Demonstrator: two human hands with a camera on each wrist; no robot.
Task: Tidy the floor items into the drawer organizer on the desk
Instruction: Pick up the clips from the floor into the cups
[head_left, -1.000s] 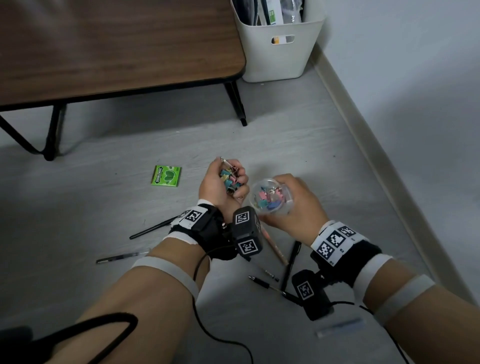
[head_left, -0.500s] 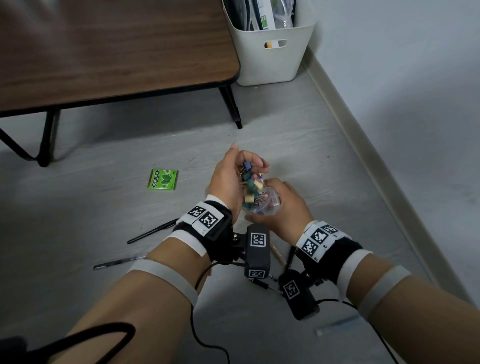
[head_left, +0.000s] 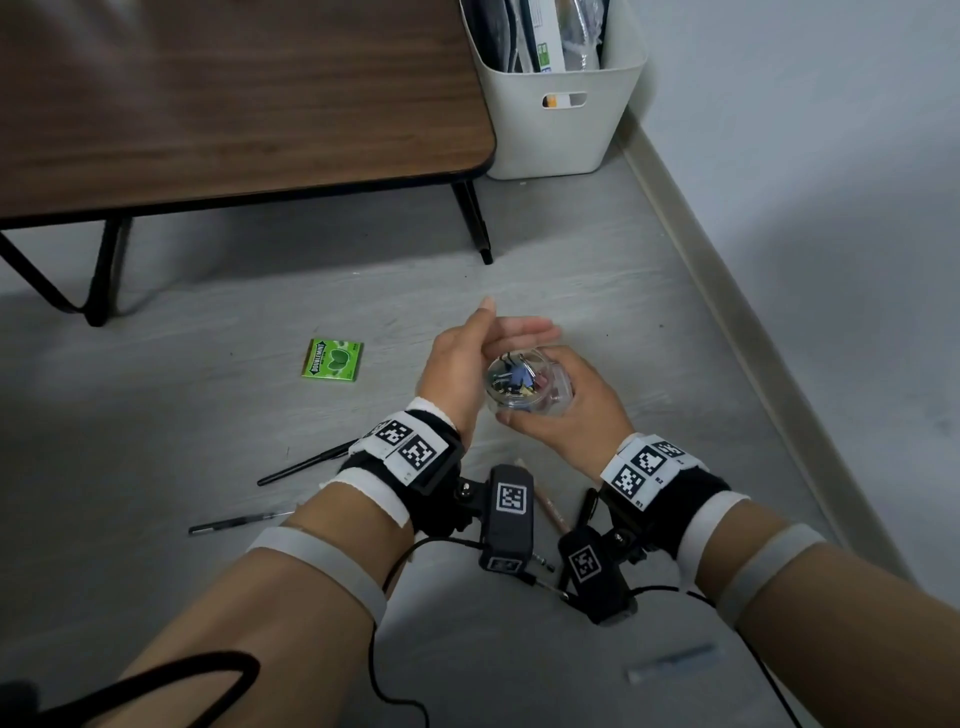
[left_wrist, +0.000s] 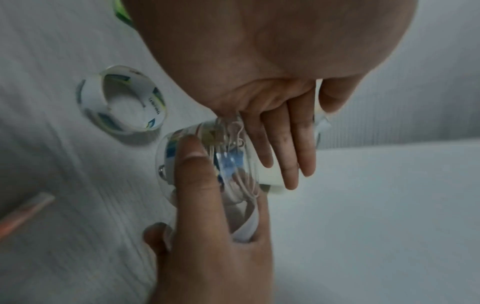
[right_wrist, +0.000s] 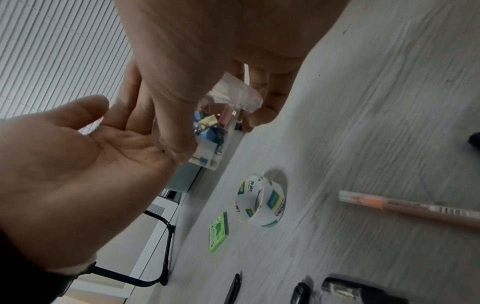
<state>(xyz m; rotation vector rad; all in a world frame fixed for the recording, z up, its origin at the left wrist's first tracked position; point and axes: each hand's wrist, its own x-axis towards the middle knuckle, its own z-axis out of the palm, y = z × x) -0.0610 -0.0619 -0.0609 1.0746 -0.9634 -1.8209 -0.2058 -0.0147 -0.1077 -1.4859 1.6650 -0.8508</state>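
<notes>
We hold a clear tub (head_left: 530, 387) of binder clips (head_left: 511, 376) above the floor (head_left: 597, 291) in our right hand (head_left: 566, 415), its thumb and fingers curled round the wall. Our left hand (head_left: 467, 364) stands flat against the tub's mouth, fingers straight and together, gripping nothing; in the left wrist view those fingers (left_wrist: 291, 148) lie across the rim.

On the floor a tape roll (right_wrist: 259, 202) sits below the hands, with a green gum pack (head_left: 332, 359) near it to the left. Two black pens (head_left: 306, 462) lie left of our left wrist, and a brown pen (right_wrist: 410, 207) lies between the wrists. The desk (head_left: 234, 93) stands ahead, a white bin (head_left: 556, 135) beside its right corner.
</notes>
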